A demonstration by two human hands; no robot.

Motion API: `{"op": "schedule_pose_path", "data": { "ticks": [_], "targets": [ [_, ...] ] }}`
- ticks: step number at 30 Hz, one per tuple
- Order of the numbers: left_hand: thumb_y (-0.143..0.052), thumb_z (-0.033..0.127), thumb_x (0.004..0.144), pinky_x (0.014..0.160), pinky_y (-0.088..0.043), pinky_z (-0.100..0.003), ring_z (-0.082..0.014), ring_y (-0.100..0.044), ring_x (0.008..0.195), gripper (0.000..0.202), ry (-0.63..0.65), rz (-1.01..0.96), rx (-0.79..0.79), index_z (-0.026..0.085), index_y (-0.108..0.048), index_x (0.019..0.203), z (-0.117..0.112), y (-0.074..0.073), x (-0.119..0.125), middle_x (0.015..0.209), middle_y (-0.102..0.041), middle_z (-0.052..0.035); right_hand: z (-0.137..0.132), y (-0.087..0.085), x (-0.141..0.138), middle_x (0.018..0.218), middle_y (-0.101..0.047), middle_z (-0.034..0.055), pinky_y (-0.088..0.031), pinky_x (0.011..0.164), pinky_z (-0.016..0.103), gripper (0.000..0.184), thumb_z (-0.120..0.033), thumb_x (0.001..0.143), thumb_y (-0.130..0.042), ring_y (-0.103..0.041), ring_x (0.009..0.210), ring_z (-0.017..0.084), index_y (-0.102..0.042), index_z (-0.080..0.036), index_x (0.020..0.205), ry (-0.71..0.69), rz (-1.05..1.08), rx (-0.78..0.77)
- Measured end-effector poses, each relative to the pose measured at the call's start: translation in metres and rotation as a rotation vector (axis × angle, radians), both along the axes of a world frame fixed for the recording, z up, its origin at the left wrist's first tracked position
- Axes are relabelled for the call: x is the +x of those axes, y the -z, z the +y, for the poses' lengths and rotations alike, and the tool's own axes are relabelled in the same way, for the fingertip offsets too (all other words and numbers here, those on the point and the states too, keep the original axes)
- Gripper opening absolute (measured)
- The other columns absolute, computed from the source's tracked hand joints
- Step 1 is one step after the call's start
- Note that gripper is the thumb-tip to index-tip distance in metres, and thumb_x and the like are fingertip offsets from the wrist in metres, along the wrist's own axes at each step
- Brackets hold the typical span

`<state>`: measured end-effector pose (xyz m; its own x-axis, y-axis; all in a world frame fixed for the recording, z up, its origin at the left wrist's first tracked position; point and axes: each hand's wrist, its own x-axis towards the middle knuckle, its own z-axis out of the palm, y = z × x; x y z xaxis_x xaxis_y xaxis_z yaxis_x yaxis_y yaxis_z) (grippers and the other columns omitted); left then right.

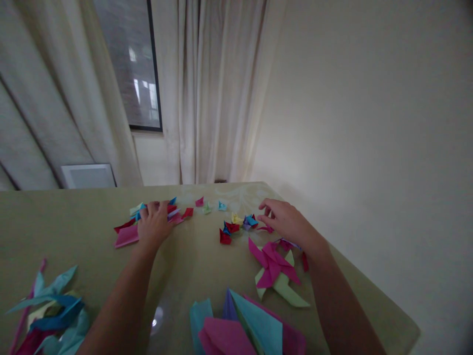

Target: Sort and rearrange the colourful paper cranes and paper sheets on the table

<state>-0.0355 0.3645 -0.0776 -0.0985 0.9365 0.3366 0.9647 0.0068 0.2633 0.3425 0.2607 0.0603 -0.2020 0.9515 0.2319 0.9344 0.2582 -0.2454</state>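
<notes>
My left hand [153, 224] lies palm down, fingers spread, on a pile of folded coloured papers [127, 232] at the far left of the yellow-green table [74, 227]. My right hand [283, 220] reaches to the far right, its fingertips curled over a small pink paper piece [266, 229]. Whether it grips that piece I cannot see. Between the hands sit small folded paper pieces in red, blue, yellow and purple [236, 226]. A pink and green folded pinwheel [275, 268] rests just under my right wrist.
Larger folded papers in teal, pink and purple [244, 328] lie at the near edge. A heap of blue and teal paper strips [51, 310] sits near left. The table's right edge [369, 281] drops off close to my right arm. Curtains and a window stand behind.
</notes>
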Motion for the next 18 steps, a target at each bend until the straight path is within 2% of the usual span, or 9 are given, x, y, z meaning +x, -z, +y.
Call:
{"op": "schedule_pose_path", "data": {
  "ticks": [2,6,9,11,13,15,18],
  "targets": [
    [-0.061,0.033,0.092,0.102,-0.050,-0.053,-0.0433,-0.059,0.130,0.047,0.031,-0.026,-0.073,0.019,-0.063,0.137,-0.001,0.005,-0.002,0.145,-0.060,-0.0225,0.002,-0.002,-0.021,0.092,-0.076,0.0049,-0.045,0.071,0.028,0.020,-0.027,0.095,-0.071,-0.069,0.081,0.019,-0.071,-0.020,0.114,-0.126,0.100,0.004],
    [-0.055,0.023,0.093,0.097,-0.053,-0.041,-0.0331,-0.072,0.112,0.024,0.074,-0.045,-0.130,0.020,-0.074,0.105,0.001,0.009,-0.001,0.118,-0.076,-0.0142,0.006,0.006,-0.045,0.089,-0.075,0.0030,-0.044,0.073,0.028,0.017,-0.024,0.095,-0.071,-0.068,0.080,0.019,-0.071,-0.021,0.112,-0.237,0.181,0.003],
    [-0.055,0.026,0.093,0.089,-0.055,-0.040,-0.0325,-0.074,0.103,0.019,0.053,-0.058,-0.115,0.020,-0.072,0.098,0.004,-0.003,0.000,0.107,-0.078,-0.0121,0.008,0.013,-0.047,0.088,-0.076,0.0024,-0.043,0.074,0.029,0.015,-0.022,0.096,-0.071,-0.068,0.080,0.019,-0.071,-0.021,0.110,-0.250,0.137,-0.005],
    [-0.060,0.033,0.091,0.084,-0.055,-0.039,-0.0314,-0.074,0.096,0.017,0.071,-0.156,-0.068,0.019,-0.068,0.097,0.004,-0.017,0.003,0.098,-0.077,-0.0112,0.010,0.016,-0.045,0.090,-0.076,0.0030,-0.043,0.075,0.030,0.013,-0.022,0.096,-0.072,-0.069,0.082,0.020,-0.072,-0.021,0.109,-0.236,0.123,0.014],
    [-0.067,0.038,0.086,0.080,-0.057,-0.038,-0.0283,-0.074,0.089,0.021,0.197,-0.379,0.001,0.019,-0.063,0.096,0.001,-0.033,0.008,0.091,-0.076,-0.0090,0.011,0.016,-0.043,0.093,-0.077,0.0040,-0.044,0.076,0.030,0.011,-0.023,0.097,-0.071,-0.069,0.084,0.020,-0.072,-0.021,0.108,-0.207,0.135,0.047],
    [-0.072,0.040,0.083,0.081,-0.058,-0.037,-0.0251,-0.074,0.087,0.027,0.431,-0.644,0.032,0.020,-0.060,0.097,-0.006,-0.050,0.017,0.092,-0.075,-0.0071,0.012,0.015,-0.043,0.095,-0.077,0.0046,-0.045,0.077,0.031,0.010,-0.024,0.099,-0.070,-0.069,0.086,0.020,-0.072,-0.021,0.107,-0.194,0.178,0.091],
    [-0.077,0.042,0.085,0.080,-0.059,-0.035,-0.0215,-0.074,0.088,0.032,0.724,-0.834,-0.053,0.021,-0.061,0.102,-0.023,-0.072,0.036,0.098,-0.076,-0.0055,0.014,0.014,-0.048,0.100,-0.076,0.0059,-0.048,0.079,0.030,0.016,-0.028,0.103,-0.065,-0.069,0.086,0.019,-0.072,-0.020,0.114,-0.249,0.318,0.147]
  ]
}}
